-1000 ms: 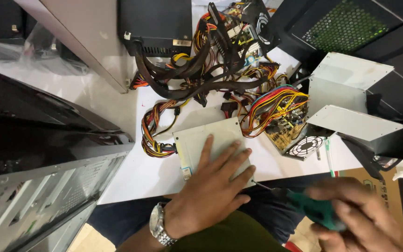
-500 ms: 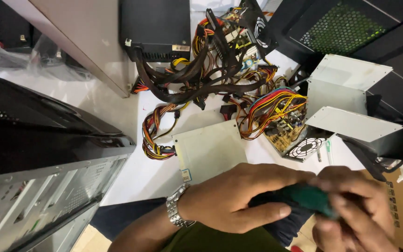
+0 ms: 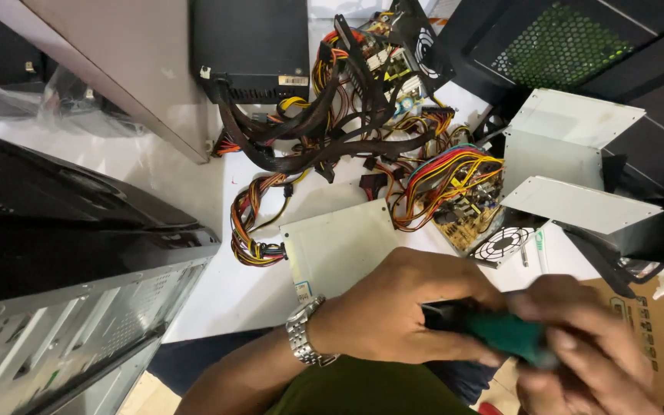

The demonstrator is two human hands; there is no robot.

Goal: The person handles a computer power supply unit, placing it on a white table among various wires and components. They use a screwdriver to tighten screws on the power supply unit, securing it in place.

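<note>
Green-handled tool with a black shaft [image 3: 493, 332] lies gripped between both hands at the bottom of view. The left hand [image 3: 405, 311], a steel wristwatch [image 3: 301, 343] on its wrist, has left the flat grey metal power-supply box [image 3: 340, 246] to wrap its fingers around the shaft; the right hand [image 3: 585, 346] clenches the handle. Beyond lie tangled multicoloured cables [image 3: 363, 146] and an opened grey casing [image 3: 562, 165] on the white table [image 3: 217, 284].

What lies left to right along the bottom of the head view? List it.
Grey computer case → wristwatch → left hand → green-handled tool → right hand → cardboard box.
</note>
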